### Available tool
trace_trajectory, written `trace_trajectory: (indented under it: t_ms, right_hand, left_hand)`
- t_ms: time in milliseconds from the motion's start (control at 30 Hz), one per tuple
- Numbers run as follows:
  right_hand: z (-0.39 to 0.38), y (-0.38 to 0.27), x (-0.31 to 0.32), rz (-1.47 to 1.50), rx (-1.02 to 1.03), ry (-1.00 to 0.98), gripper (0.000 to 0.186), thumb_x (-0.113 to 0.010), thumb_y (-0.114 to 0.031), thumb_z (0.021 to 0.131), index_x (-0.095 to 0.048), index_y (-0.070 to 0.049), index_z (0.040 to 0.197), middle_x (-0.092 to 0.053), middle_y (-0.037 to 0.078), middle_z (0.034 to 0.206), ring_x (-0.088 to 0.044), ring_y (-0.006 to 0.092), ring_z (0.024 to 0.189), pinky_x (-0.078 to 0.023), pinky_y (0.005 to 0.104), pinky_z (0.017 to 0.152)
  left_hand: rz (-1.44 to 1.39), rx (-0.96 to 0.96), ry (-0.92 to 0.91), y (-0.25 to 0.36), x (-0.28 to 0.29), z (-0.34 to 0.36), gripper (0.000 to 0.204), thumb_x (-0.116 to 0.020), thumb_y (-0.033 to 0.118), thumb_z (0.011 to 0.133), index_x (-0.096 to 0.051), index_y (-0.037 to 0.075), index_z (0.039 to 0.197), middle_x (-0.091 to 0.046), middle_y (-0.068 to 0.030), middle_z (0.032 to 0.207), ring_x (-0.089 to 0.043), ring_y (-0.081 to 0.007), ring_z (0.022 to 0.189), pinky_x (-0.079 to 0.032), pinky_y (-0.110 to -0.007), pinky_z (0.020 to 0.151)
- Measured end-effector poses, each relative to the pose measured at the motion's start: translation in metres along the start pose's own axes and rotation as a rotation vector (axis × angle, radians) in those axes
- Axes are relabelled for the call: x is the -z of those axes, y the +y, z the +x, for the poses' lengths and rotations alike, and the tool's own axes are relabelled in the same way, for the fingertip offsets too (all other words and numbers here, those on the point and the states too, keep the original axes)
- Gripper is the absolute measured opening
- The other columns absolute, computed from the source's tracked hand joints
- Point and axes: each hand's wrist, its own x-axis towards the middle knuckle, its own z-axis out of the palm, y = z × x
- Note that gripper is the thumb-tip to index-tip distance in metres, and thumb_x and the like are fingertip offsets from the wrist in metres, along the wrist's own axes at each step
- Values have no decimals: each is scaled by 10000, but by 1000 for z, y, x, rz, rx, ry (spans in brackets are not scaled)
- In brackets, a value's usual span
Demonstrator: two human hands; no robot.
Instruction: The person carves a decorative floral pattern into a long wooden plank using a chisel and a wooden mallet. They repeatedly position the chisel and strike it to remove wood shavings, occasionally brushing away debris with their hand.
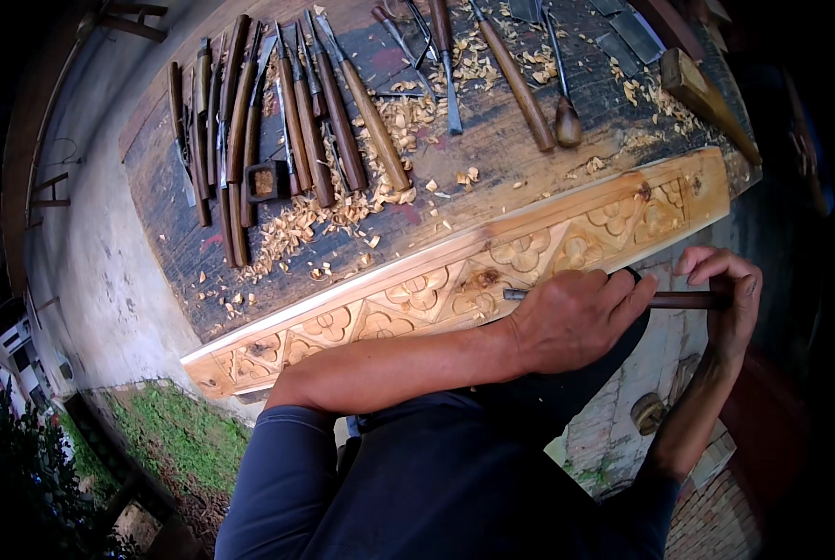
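Observation:
A long pale wooden board [473, 245] lies slantwise along the near edge of the workbench, its face carved with four-petalled flowers in diamond frames. Across my body, my left hand [581, 317] wraps round the middle of a carving chisel [688, 300]. The tool's metal end sticks out left of my fist over the carved face; whether it touches the wood I cannot tell. My right hand [736, 297] is closed about the handle's rear end, off the board's near side, with the forefinger curved above it.
Several wooden-handled carving tools [319, 140] lie in a row at the bench's far left among wood shavings [291, 229]. More chisels [515, 79] rest at the far middle. A wooden mallet [693, 86] and dark flat stones [634, 42] are at the far right of the workbench [179, 219].

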Motion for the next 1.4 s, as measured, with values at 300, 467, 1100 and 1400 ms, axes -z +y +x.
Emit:
trace_trajectory:
  t_ms: [300, 467, 1100, 1400]
  right_hand:
    - [20, -10, 5, 100, 15, -41, 921, -283, -787, 1050, -644, 31, 827, -702, 212, 964, -669, 281, 895, -527, 410, 894]
    - [36, -8, 4, 91, 29, -178, 947, -272, -810, 1038, -647, 32, 818, -704, 205, 932, -666, 271, 880, -527, 396, 872]
    - [93, 6, 29, 350, -66, -222, 1050, -164, -845, 1019, -687, 52, 864, -700, 203, 1032, -656, 316, 1016, -484, 415, 1011]
    - [104, -6, 17, 284, -25, -129, 1036, -153, -822, 1037, -697, 38, 843, -732, 166, 1003, -700, 274, 971, -510, 379, 1003]
  left_hand:
    - [-4, 37, 74, 0, 4, 5, 532, -653, 132, 898, -625, 13, 1416, -533, -55, 884, -593, -182, 627, -491, -332, 535]
    - [-14, 73, 103, -1, 2, 6, 528, -659, 113, 891, -626, 10, 1408, -543, -65, 901, -622, -191, 653, -511, -334, 545]
    - [22, 271, 128, -3, -2, 8, 561, -685, 69, 847, -625, 22, 1402, -541, -71, 921, -648, -211, 732, -534, -350, 600]
    - [8, 331, 186, -4, 2, 10, 711, -684, 6, 793, -558, 8, 1492, -542, -89, 942, -638, -236, 741, -519, -358, 601]
